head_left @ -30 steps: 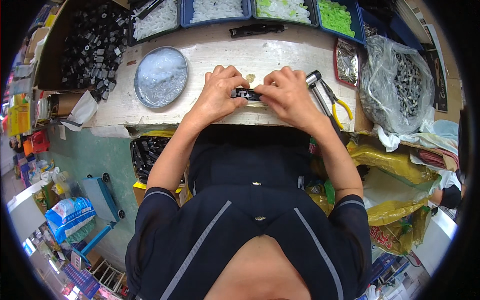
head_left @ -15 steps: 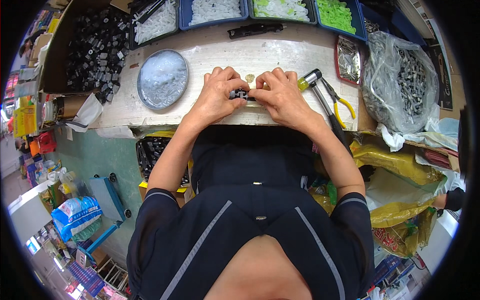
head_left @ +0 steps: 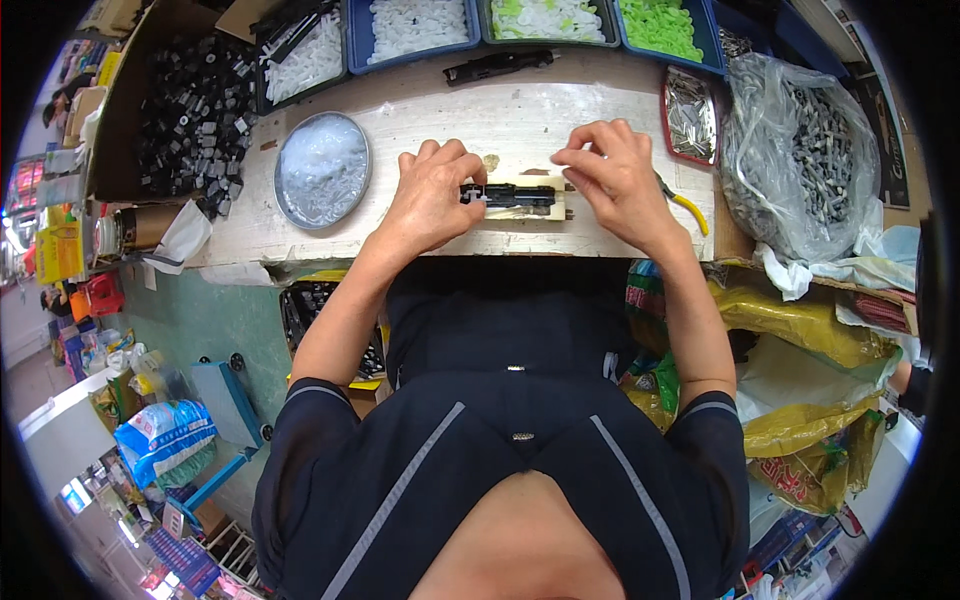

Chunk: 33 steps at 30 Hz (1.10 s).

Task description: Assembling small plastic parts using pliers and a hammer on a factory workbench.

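Observation:
A long black plastic part (head_left: 520, 195) with a grey piece at its left end lies lengthwise in a cream-coloured block (head_left: 556, 211) near the table's front edge. My left hand (head_left: 432, 193) is closed on the left end of that part, thumb in front and fingers behind. Raised just right of the block, my right hand (head_left: 620, 180) has its fingers bent, with thumb and forefinger slightly apart and nothing visible between them. Yellow-handled pliers (head_left: 688, 212) lie to its right, partly covered by the hand.
A round metal dish (head_left: 323, 170) of clear pieces stands left. Bins of white pieces (head_left: 418, 25) and green pieces (head_left: 660, 30) line the back, near another black part (head_left: 498, 66). A red tray (head_left: 690, 115) and a plastic bag (head_left: 800, 165) of metal parts sit right; a box holds black parts (head_left: 200, 115).
My right hand has left the black part and moved right, uncovering the part and the block. It now hides the hammer that showed beside the pliers. My left hand stays at the left end.

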Motion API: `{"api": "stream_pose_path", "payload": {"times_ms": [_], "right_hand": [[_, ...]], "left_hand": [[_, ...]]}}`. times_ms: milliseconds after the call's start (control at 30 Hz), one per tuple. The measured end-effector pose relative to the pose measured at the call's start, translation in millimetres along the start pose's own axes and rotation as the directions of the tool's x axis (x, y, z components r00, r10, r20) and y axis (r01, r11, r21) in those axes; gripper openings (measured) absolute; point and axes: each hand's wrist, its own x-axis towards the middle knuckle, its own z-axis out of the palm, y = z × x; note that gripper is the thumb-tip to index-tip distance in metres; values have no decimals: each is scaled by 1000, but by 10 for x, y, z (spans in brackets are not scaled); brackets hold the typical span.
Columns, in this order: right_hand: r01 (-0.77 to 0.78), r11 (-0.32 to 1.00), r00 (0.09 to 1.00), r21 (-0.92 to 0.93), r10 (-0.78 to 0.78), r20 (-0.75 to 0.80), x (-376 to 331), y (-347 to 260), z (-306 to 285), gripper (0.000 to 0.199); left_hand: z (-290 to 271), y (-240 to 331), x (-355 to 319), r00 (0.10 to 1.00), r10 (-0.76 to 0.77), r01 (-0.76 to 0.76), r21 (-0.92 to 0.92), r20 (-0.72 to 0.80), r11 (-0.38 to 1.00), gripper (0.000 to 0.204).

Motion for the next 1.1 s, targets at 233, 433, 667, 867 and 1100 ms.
{"api": "stream_pose_path", "payload": {"times_ms": [233, 433, 667, 867, 1100], "right_hand": [[-186, 979, 959, -88, 162, -232, -146, 437, -502, 11], [-480, 792, 877, -377, 417, -239, -226, 907, -725, 13], [-462, 708, 833, -535, 553, 12, -13, 995, -559, 14], [-472, 747, 852, -468, 524, -23, -47, 1082, -562, 16], [-444, 862, 893, -245, 406, -193, -118, 1160, -597, 18]], "left_hand": [[-216, 197, 246, 973, 120, -164, 223, 197, 961, 27], [-188, 670, 1581, 934, 357, -348, 224, 0, 910, 15], [288, 994, 2676, 906, 419, -359, 614, 50, 703, 14], [251, 971, 2880, 901, 418, -417, 491, 115, 765, 13], [136, 903, 2934, 902, 413, -420, -41, -127, 906, 19]]}}
